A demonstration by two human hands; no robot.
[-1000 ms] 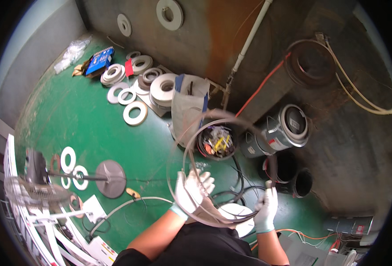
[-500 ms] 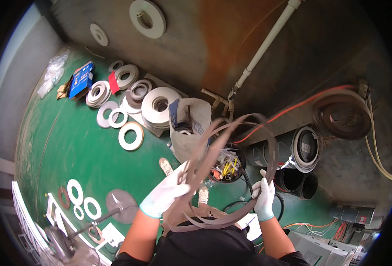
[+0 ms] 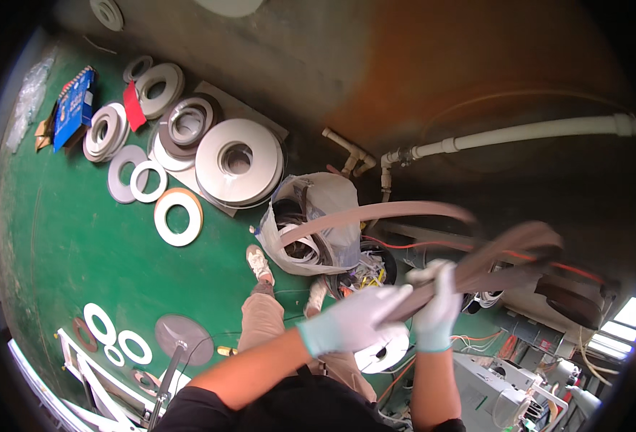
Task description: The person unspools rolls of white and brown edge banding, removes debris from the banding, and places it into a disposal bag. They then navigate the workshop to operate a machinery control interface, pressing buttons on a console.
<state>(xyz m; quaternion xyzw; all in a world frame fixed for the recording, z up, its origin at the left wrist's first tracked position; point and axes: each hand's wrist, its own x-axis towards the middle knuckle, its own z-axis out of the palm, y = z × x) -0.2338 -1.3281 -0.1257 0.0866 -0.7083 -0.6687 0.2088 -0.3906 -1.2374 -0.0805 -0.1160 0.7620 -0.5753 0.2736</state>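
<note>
1. Here, in the head view, both gloved hands close around a bundle of flat brown strip [image 3: 505, 252], held up at chest height: left hand [image 3: 361, 317], right hand [image 3: 436, 306].
2. Below, a crumpled plastic bag [image 3: 325, 209] holds coiled strips; a black bucket [image 3: 368, 270] holds mixed scraps.
3. Flat white rings [image 3: 177, 216] lie on the green floor [image 3: 66, 237].

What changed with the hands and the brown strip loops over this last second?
The brown strip loops, spread wide before, are now gathered into a flat bundle swung to the person's right. The left hand and right hand, apart before, now grip it side by side. White rings still lie on the green floor.
</note>
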